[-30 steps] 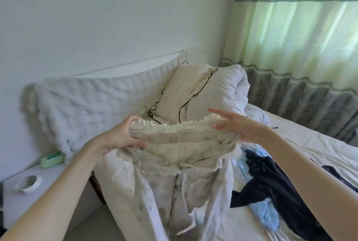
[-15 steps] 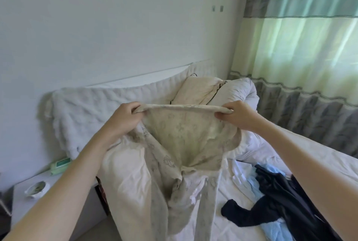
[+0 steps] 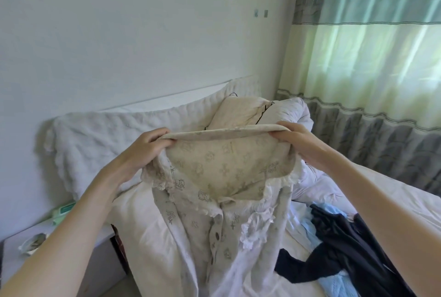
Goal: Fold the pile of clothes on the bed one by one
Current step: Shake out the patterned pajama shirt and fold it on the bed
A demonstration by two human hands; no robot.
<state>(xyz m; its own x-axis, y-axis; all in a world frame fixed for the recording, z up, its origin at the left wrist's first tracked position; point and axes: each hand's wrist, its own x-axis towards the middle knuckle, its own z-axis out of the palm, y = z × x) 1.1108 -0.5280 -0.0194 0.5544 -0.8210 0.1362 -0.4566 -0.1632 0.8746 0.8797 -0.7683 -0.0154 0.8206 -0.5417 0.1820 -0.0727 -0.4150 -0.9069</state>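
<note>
Left hand (image 3: pixel 145 147) and right hand (image 3: pixel 299 140) both grasping cream printed pajama top (image 3: pixel 224 172) by its shoulders, held up over bed (image 3: pixel 372 191), dark and blue clothes (image 3: pixel 346 244) piled toward its right edge

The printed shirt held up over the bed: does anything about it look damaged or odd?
No tear or stain shows on the printed shirt. Left hand and right hand hold it by its top edge, and it hangs buttoned, wrinkled and unfolded.

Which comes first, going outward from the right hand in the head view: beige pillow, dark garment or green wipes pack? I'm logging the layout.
From the right hand:
1. Beige pillow, just behind it at the headboard.
2. Dark garment, lower right on the bed.
3. Green wipes pack, far left on the nightstand.
</note>
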